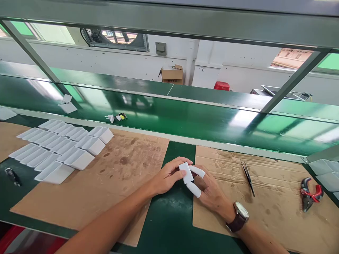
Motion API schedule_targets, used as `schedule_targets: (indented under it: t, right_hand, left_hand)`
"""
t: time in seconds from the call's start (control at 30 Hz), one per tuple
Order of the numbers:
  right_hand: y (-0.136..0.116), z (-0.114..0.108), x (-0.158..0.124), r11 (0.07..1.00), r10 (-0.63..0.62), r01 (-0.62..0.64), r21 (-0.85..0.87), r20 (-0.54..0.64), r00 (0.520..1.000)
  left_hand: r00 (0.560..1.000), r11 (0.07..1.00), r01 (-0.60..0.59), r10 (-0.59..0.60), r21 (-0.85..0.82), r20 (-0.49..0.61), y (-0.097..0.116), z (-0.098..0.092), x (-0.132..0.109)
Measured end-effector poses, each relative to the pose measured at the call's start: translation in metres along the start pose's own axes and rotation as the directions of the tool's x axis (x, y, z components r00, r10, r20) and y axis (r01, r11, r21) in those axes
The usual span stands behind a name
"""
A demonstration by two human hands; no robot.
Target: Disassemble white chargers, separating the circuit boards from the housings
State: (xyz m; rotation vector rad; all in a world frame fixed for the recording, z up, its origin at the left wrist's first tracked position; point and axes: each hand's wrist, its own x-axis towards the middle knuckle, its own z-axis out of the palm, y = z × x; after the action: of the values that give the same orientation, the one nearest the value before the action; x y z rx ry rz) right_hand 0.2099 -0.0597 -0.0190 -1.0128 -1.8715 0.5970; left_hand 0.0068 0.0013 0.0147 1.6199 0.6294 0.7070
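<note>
A small white plastic box [186, 172] is held up between both hands, over the green strip of bench between two cardboard sheets. My left hand [169, 176] grips it from the left, its thumb pressed on the near face. From the right, my right hand [210, 188] pinches the box with thumb and forefinger, both wearing white finger cots. The far side of the box is hidden. To the left, several white open plastic cases [63, 143] stand in rows on the left cardboard sheet [124, 169].
Tweezers [248, 179] and red-handled pliers [310, 194] lie on the right cardboard [272, 211]. More white cases [325, 171] stand at the right edge. A black object [12, 176] lies far left. A plug with a circuit board [118, 117] sits on the green conveyor belt [174, 116].
</note>
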Motion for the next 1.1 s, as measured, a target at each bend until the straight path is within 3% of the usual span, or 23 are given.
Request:
schedule_targets:
  t: [0.27,0.73,1.1]
  right_hand:
    - [-0.0001,-0.0014,0.0007,1.0,0.009,-0.009,0.002,0.01,1.0]
    - [-0.004,-0.009,0.0022,0.997,-0.061,0.057,0.044,0.09,0.994]
    - [-0.0048,-0.0065,0.0031,0.995,0.001,-0.01,0.102,0.09,0.996]
  left_hand:
    - [0.998,0.997,-0.057,0.057,0.043,0.015,0.0001,-0.0007,0.0007]
    - [0.999,0.992,-0.05,0.05,0.116,0.002,0.0049,-0.0017,0.0]
    - [0.985,0.948,-0.169,0.156,0.271,0.068,0.0046,-0.0024,-0.0024]
